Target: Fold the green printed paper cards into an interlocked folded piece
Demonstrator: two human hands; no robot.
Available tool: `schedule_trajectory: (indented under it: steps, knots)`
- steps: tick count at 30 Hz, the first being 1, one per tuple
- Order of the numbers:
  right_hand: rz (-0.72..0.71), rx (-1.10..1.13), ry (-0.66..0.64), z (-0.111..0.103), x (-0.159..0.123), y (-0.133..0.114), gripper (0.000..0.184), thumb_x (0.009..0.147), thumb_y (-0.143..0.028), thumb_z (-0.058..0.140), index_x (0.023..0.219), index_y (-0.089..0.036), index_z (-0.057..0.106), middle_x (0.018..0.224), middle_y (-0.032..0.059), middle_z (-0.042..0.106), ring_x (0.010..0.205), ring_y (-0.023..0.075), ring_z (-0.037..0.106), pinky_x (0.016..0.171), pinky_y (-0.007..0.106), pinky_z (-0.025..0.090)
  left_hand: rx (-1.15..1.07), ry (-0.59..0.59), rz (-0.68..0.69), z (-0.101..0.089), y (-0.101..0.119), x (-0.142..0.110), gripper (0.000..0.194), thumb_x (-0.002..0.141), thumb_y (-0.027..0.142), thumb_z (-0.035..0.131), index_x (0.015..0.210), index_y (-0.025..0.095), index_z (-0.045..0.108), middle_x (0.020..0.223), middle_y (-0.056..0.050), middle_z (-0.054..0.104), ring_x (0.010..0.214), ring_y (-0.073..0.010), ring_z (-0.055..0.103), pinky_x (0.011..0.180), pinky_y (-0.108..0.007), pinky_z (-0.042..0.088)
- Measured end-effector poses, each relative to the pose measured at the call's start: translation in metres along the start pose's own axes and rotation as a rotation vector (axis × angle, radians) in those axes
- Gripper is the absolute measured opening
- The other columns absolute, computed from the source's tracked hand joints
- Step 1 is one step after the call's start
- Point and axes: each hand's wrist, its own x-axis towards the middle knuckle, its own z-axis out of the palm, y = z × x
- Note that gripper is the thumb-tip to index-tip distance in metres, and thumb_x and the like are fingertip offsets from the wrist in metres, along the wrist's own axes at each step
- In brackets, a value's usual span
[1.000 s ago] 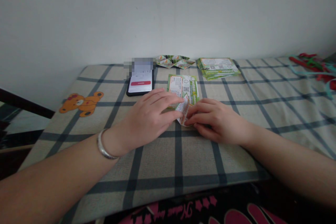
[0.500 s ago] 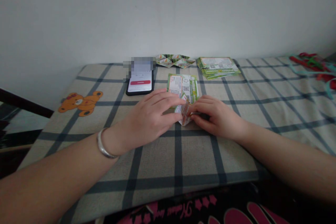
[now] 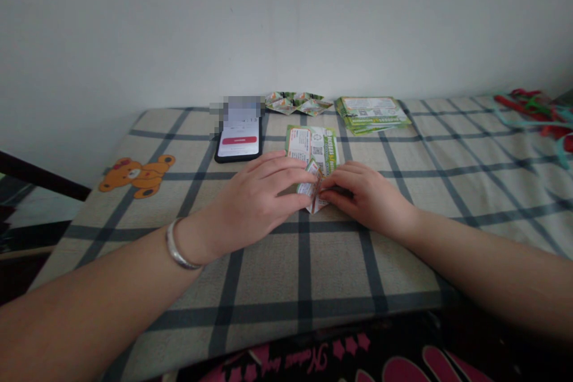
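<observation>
A small folded piece of printed paper (image 3: 314,200) is between my two hands, over the checked tablecloth. My left hand (image 3: 264,194), a silver bangle on its wrist, grips the paper's left side between thumb and fingers. My right hand (image 3: 364,194) pinches its right edge with thumb and forefinger. Just behind the folded piece lies a flat green-and-white printed leaflet (image 3: 308,138), its near part hidden by my fingers and the folded paper.
A phone (image 3: 239,140) with a lit screen lies at the back left. Beside it are several folded paper pieces (image 3: 298,104), then a leaflet stack (image 3: 373,113). An orange bear picture (image 3: 138,176) is at left; red and green strips (image 3: 532,106) lie far right. A wall rises behind.
My right hand has shifted slightly left, and its fingertips sit closer over the folded paper. My left hand has barely moved.
</observation>
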Motion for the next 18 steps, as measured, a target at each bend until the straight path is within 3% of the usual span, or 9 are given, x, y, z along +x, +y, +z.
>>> schedule_trajectory:
  steps: [15,18]
  knots:
    - [0.051,-0.025,-0.015,0.0013,0.0027,-0.0036,0.014,0.093,-0.023,0.057,0.089,-0.016,0.068,0.086,0.0059,0.067,0.082,0.0179,0.059,0.075,0.03,0.045,-0.004,-0.012,0.003,0.0005,-0.0018,-0.0012,0.019,0.096,0.016,0.052,0.094,0.022,0.071,0.111,-0.001,0.071,0.115,-0.0211,0.06,0.107,-0.047,0.046]
    - [0.061,-0.012,-0.014,0.0016,0.0025,-0.0026,0.013,0.093,-0.023,0.058,0.087,-0.017,0.068,0.084,0.0056,0.066,0.081,0.0176,0.059,0.074,0.03,0.044,0.004,-0.059,-0.017,-0.0018,0.0,-0.0005,0.02,0.096,0.016,0.051,0.096,0.022,0.07,0.112,0.0,0.071,0.117,-0.0212,0.06,0.109,-0.047,0.044]
